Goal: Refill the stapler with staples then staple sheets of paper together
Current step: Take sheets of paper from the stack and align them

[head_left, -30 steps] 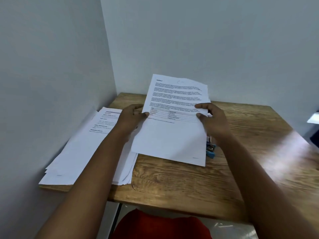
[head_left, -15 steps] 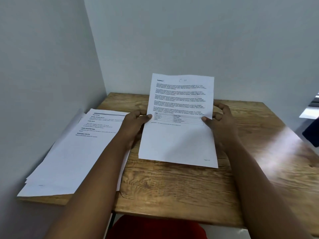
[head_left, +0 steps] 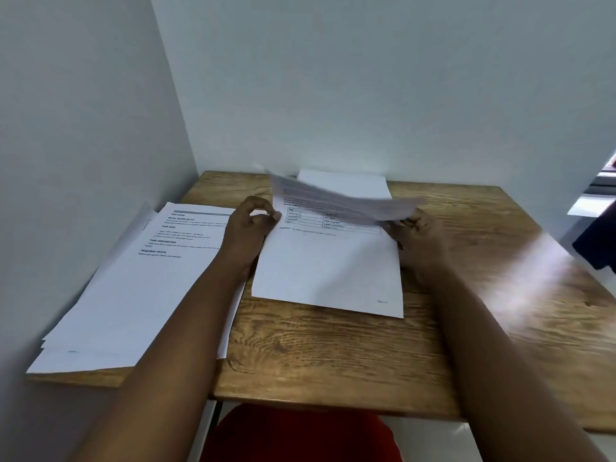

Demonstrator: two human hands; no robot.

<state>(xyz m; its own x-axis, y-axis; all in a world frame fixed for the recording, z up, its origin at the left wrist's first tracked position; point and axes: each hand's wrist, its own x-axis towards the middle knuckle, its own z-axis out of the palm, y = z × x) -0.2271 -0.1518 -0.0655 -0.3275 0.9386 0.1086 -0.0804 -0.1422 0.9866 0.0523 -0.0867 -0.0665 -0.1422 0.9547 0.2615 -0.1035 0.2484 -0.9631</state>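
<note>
Motion blur smears the sheets' [head_left: 328, 261] folded top.

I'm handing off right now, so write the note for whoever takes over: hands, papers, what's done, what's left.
Left hand pinches the left edge of the sheets in the middle of the table.
Right hand grips the right edge, where a blurred top sheet is lifted.
The sheets lie flat; a paper stack sits at the left.
No stapler in view, and refilling cannot be judged.
Left: align and staple.
</note>
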